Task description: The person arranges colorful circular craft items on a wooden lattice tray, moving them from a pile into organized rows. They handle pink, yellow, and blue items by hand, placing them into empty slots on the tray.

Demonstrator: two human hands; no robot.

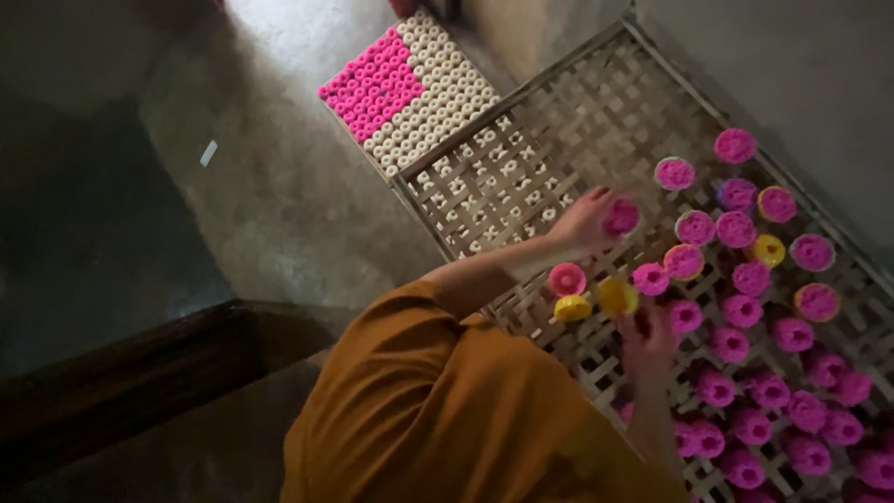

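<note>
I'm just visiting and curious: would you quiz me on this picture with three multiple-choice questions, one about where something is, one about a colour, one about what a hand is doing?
1. Where do the many pink moulded pieces lie?
A. on a woven lattice tray
B. in a metal bucket
C. on a shelf

2. What colours fill the small tray on the floor beyond the lattice?
A. green and blue
B. pink and cream
C. black only

3. What is the hand farther up the picture doing?
A. resting empty on the floor
B. gripping a knife
C. holding a pink piece above the lattice

Answers: 1 A, the pieces sit in rows on the woven lattice tray. 2 B, one corner block is bright pink, the rest cream. 3 C, its fingers close round a pink piece; the other hand holds a yellow cup.
</note>
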